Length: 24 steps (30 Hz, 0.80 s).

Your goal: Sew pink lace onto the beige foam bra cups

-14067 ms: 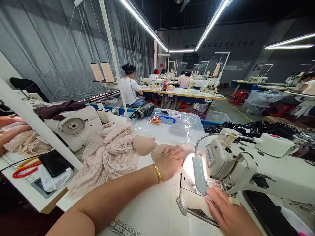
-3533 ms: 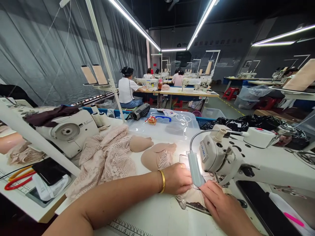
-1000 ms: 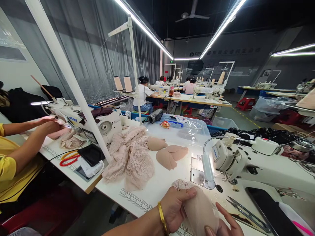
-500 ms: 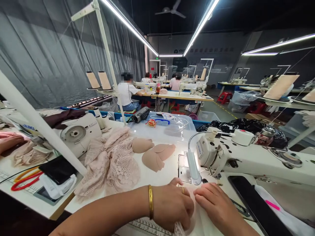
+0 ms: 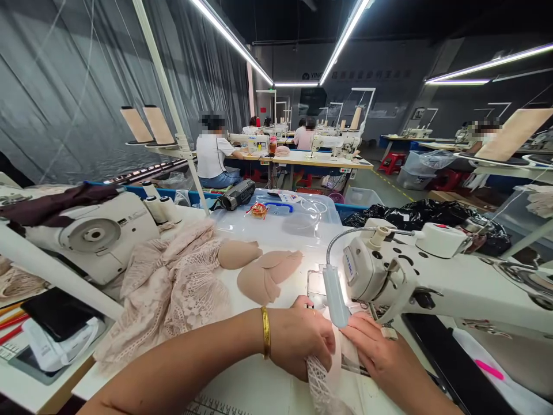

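Note:
My left hand [image 5: 300,340], wearing a gold bangle, is closed on a strip of beige lace [image 5: 318,383] that hangs down from its fingers. Smooth pale fabric [image 5: 336,360] lies between my two hands at the bed of the white sewing machine [image 5: 360,274]. My right hand [image 5: 375,346] rests on that fabric with fingers stretched out flat, close to the needle area. A grey gooseneck lamp [image 5: 336,297] hides the needle and part of the cloth. Beyond my left hand lie beige moulded cups [image 5: 259,279] and a heap of beige lace fabric [image 5: 181,288].
A clear plastic bin lid [image 5: 285,222] at the back bears a black camcorder [image 5: 237,194]. A black phone [image 5: 444,363] lies right of my right hand. The thread stand's pole [image 5: 173,109] rises at left. Another sewing machine [image 5: 95,233] stands left; co-workers sit ahead.
A second ago both hands held a beige cup with lace near the table's front edge. They have since moved forward to the machine bed, bringing fabric under the lamp. The view has shifted.

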### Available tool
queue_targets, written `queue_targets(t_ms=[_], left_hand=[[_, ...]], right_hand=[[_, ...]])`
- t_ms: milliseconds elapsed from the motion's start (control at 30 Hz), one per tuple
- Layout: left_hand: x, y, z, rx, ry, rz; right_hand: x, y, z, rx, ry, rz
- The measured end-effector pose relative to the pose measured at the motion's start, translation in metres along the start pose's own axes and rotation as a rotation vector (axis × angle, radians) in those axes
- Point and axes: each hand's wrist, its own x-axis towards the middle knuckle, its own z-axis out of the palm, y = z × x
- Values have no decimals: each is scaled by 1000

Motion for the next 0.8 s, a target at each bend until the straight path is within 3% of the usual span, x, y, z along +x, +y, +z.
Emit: queue_targets(t_ms=[200, 467, 800], left_hand=[[4, -6, 1, -15, -10, -2], [4, -5, -5, -18, -113, -26], [4, -11, -4, 69, -17, -28]], right_hand=[[-1, 5, -1, -68, 9, -22], [-9, 7, 4, -87, -66, -17], [-8, 3, -3, -23, -18, -21]])
